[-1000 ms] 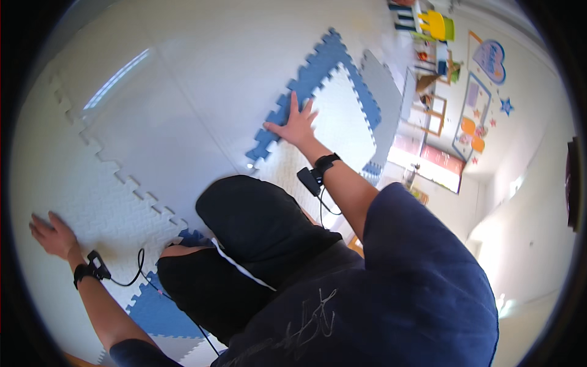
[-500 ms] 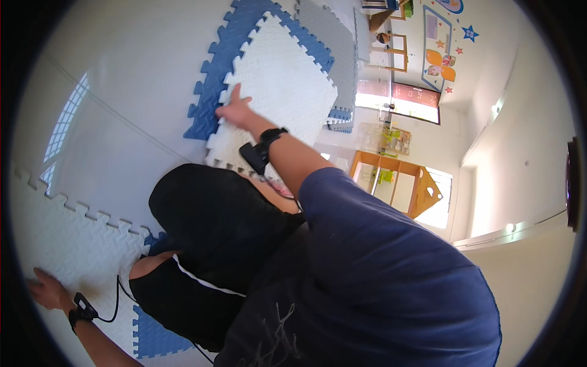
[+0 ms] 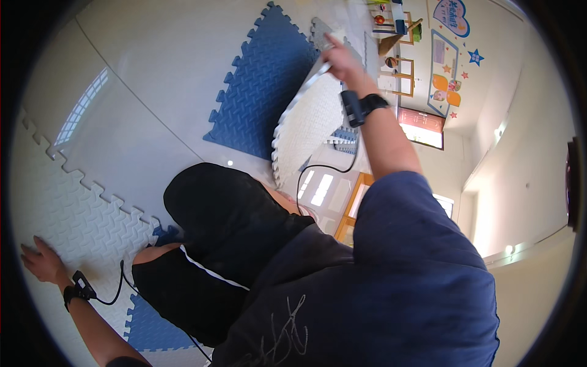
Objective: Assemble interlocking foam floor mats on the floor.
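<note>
Right hand [image 3: 344,61] pinches tilted white mat [image 3: 313,115] by edge, partly over blue mat [image 3: 263,79]; left hand [image 3: 44,262] spread on flat white mat [image 3: 88,217]. Step looks like lifting; next needs firm grip.

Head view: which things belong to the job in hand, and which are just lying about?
Job: tilted white foam tile, in the right hand; flat white foam tile, under the left hand; blue interlocking foam tile.

Just around: wooden shelf; blue wall star; heart-shaped wall sign.
</note>
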A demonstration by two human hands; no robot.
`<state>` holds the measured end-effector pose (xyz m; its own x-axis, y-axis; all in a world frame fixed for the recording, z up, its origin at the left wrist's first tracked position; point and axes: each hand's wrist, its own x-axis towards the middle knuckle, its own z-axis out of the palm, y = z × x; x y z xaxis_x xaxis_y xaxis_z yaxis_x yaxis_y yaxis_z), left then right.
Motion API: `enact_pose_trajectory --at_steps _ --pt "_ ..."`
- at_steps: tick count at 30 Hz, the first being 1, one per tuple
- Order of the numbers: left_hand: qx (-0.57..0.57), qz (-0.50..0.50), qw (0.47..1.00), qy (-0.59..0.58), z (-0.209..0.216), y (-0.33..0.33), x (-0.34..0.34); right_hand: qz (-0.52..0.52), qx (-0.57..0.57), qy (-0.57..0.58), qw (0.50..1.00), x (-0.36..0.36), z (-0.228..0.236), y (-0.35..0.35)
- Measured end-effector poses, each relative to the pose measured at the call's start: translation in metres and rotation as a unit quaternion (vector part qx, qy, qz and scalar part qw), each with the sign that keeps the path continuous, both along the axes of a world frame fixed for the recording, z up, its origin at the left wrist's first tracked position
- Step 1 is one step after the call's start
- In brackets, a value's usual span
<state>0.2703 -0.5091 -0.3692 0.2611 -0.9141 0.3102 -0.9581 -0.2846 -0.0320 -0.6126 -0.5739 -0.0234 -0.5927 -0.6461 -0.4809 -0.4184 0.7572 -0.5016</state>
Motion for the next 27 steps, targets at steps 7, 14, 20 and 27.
enact_pose_trajectory --at_steps 7,14,20,27 --pt "0.044 0.047 0.996 -0.053 -0.012 -0.007 -0.030 -0.007 -0.164 0.007 0.986 -0.017 0.175 -0.050" --pt "0.221 -0.040 0.974 -0.032 -0.022 -0.008 0.064 0.112 -0.230 0.079 0.964 0.079 0.299 -0.040" --pt "0.288 -0.212 0.814 0.458 0.108 -0.017 -0.180 0.205 -0.256 0.114 0.938 0.128 0.388 -0.008" --pt "0.358 0.023 0.419 0.834 0.239 0.002 -0.360 0.228 -0.262 -0.004 0.938 0.150 0.379 -0.012"
